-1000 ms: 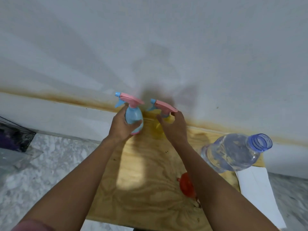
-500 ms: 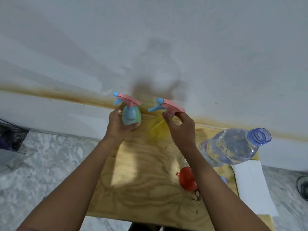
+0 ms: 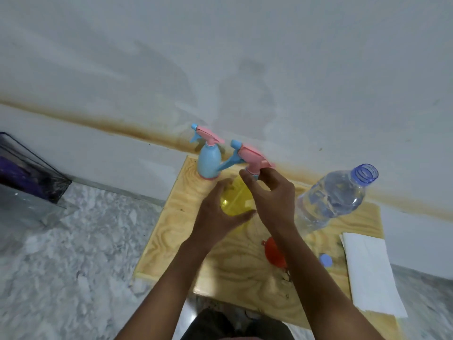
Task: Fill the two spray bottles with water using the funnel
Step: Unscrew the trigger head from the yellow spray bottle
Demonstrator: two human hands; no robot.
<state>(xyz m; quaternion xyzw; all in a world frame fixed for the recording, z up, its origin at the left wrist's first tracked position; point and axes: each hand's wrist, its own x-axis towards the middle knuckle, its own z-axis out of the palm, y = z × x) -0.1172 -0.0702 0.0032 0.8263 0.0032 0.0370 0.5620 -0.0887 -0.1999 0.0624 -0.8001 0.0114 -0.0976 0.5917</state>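
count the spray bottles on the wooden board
2. The blue plastic spray bottle stands unheld at the wooden board's far edge; the yellow translucent spray bottle is nearer, left hand holding its body, right hand pinching its pink trigger head.

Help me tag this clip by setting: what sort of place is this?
Likely a plain room in a home, with the work done low down, near floor level: a marbled stone floor, a stained white wall with a skirting, and a plywood board set against it as a makeshift worktop.
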